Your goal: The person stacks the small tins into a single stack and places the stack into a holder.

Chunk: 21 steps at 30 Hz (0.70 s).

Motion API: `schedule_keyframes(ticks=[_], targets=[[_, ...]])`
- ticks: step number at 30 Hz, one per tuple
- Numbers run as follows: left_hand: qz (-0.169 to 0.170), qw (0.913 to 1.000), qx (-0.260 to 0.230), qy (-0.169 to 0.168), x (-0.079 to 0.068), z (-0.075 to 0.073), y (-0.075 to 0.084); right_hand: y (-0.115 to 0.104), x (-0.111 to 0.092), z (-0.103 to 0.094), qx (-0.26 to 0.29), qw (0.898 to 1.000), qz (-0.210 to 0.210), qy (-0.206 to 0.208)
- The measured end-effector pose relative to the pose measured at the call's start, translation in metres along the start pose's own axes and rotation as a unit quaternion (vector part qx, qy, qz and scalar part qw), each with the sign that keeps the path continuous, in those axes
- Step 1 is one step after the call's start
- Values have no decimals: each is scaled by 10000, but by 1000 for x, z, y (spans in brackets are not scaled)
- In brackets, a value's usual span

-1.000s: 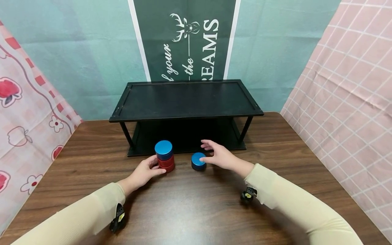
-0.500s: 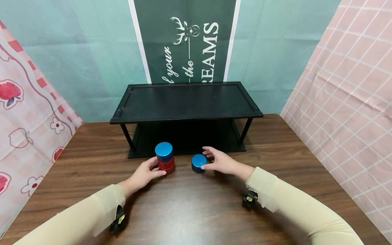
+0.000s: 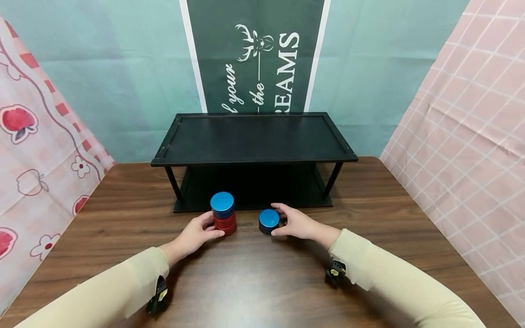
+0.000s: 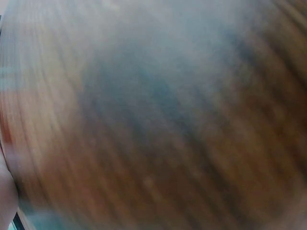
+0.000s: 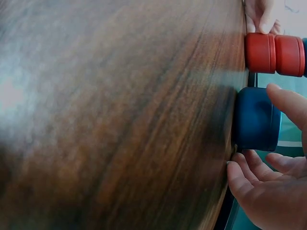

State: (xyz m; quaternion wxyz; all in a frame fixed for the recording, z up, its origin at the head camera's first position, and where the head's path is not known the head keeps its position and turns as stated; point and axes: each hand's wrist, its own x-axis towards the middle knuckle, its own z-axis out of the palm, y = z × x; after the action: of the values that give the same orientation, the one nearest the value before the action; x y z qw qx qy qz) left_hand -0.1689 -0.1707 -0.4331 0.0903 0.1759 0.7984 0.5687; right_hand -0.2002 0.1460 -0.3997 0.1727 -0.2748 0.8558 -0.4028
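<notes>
Two red round tins (image 3: 225, 224) are stacked beneath a blue round tin (image 3: 222, 205), upright on the table before the shelf's left half. My left hand (image 3: 198, 233) grips the red tins from the left, thumb in front. Another blue round tin (image 3: 269, 222) stands alone to the right of the stack. Around its right side curl the thumb and fingers of my right hand (image 3: 298, 223). The right wrist view shows this lone blue tin (image 5: 256, 119) between the thumb and fingers of my right hand (image 5: 273, 191). The left wrist view is mostly blurred table.
Behind the tins stands a black two-level shelf (image 3: 254, 139), its lower board (image 3: 254, 207) close to them. The brown wooden table (image 3: 246, 282) spreads toward me. Patterned cloths hang at the left, back and right.
My right hand has come down around the lone blue tin, its thumb passing from the top edge to the front side. My left hand keeps its place at the stack. The head view has shifted slightly.
</notes>
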Motion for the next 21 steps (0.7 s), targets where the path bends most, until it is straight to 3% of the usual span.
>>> schedule_keyframes(ticks=[21], targets=[[-91,10000,-18,13,0,1,1,-2,4,2,-385,9992,-26,49]])
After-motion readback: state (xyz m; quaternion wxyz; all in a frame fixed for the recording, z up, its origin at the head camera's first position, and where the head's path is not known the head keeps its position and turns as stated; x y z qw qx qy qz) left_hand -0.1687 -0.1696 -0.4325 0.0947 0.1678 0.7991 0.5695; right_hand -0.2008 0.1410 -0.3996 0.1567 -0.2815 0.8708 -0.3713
